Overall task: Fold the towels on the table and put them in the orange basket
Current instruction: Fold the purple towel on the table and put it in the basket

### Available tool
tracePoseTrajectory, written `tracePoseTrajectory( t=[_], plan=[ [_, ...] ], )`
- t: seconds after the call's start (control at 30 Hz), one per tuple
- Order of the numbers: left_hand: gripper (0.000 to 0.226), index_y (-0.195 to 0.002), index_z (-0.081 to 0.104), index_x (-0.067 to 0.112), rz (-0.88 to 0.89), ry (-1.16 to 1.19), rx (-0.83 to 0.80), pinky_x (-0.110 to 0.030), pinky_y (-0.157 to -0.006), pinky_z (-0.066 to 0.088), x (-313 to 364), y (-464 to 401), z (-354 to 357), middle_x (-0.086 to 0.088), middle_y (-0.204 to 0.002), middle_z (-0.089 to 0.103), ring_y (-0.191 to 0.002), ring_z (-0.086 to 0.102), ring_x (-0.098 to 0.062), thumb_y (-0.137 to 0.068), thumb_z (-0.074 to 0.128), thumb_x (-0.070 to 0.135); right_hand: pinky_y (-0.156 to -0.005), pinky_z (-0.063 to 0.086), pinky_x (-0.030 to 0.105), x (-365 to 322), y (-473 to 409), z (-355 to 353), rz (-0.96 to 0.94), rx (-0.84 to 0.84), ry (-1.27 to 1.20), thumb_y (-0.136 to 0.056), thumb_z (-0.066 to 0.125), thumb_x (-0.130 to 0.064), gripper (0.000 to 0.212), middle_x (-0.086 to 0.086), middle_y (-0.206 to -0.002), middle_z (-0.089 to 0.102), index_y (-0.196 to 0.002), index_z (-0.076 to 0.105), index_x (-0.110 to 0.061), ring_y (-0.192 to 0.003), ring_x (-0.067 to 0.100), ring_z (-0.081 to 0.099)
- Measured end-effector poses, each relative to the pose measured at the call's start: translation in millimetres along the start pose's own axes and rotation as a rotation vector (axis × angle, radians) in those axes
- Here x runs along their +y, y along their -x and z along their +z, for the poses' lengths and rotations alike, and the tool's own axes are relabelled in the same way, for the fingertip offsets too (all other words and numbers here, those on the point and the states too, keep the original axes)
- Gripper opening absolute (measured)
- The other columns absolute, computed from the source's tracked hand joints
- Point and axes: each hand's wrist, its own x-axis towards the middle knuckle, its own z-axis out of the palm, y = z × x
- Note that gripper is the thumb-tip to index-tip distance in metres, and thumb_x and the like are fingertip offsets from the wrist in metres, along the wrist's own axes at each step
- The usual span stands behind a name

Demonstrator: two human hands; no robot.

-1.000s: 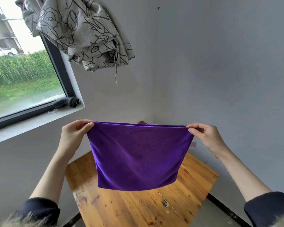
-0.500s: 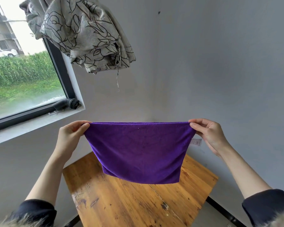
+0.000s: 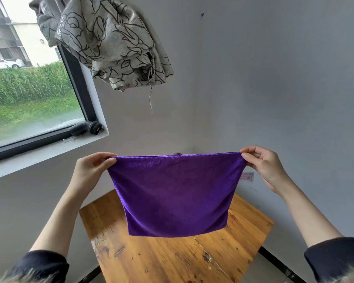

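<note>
Holding: both hands are holding up a purple towel (image 3: 176,193) by its top corners.
Left hand (image 3: 88,172): is pinching the top left corner between thumb and fingers.
Right hand (image 3: 264,168): is pinching the top right corner the same way.
Towel: is hanging flat in the air, above the wooden table (image 3: 151,260).
Far left: a patterned curtain (image 3: 110,41) is hanging bunched up by the window (image 3: 29,88).

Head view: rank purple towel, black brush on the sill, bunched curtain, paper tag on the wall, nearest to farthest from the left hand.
1. purple towel: pinched at its top corner by the left hand.
2. black brush: on the sill, just above that hand.
3. bunched curtain: hanging higher up.
4. paper tag: across the towel, beside the right hand.
</note>
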Motion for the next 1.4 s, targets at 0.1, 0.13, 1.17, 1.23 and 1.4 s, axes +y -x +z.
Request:
tracePoseTrajectory(
  t=[0.1, 0.13, 1.17, 1.23, 1.4],
  plan=[
    [0.018, -0.076, 0.07, 0.025, -0.018, -0.014, 0.005, -0.022, -0.077, 0.048, -3, -2, -1, 0.012, -0.071, 0.071, -0.073, 0.061, -0.007, -0.082, 0.067, 0.008, -0.067, 0.053, 0.015, 1, -1, -1, 0.021, -0.022, 0.016, -0.088, 0.052, 0.006, 0.02, -0.004, -0.067, 0.068, -0.081, 0.063, -0.009, -0.062, 0.003, 0.061],
    [0.019, -0.075, 0.07, 0.026, -0.021, -0.017, 0.006, -0.016, -0.074, 0.049, -4, -2, -2, 0.015, -0.069, 0.07, -0.071, 0.061, -0.003, -0.082, 0.067, 0.009, -0.068, 0.053, 0.016, 1, -1, -1, 0.027, -0.03, 0.027, -0.088, 0.051, 0.006, 0.02, -0.001, -0.069, 0.068, -0.081, 0.063, -0.009, -0.063, 0.004, 0.061],
    [0.012, -0.079, 0.067, 0.023, -0.107, 0.029, -0.027, -0.029, -0.081, 0.049, -65, -35, 45, 0.004, -0.078, 0.066, -0.075, 0.06, -0.01, -0.086, 0.064, 0.013, -0.08, 0.054, 0.034, 58, -60, 35, -0.05, 0.136, 0.538, -0.088, 0.037, 0.005, 0.031, 0.012, -0.105, 0.062, -0.091, 0.064, -0.009, -0.095, 0.024, 0.059],
    [0.016, -0.077, 0.067, 0.026, -0.123, -0.019, -0.069, -0.018, -0.075, 0.047, -79, -11, 48, 0.008, -0.076, 0.066, -0.071, 0.059, -0.002, -0.085, 0.065, 0.013, -0.078, 0.049, 0.031, 81, -39, 32, -0.018, 0.128, 0.571, -0.086, 0.039, 0.005, 0.029, 0.011, -0.099, 0.062, -0.086, 0.063, -0.012, -0.089, 0.022, 0.058],
    [0.011, -0.078, 0.069, 0.022, -0.304, -0.155, -0.262, -0.009, -0.058, 0.042, -135, 61, 58, 0.005, -0.074, 0.066, -0.063, 0.056, 0.002, -0.084, 0.066, 0.015, -0.062, 0.034, 0.02, 163, 32, 21, 0.151, 0.012, 0.72, -0.081, 0.045, 0.007, 0.03, 0.006, -0.091, 0.061, -0.075, 0.062, -0.017, -0.075, 0.017, 0.051]
  ],
)
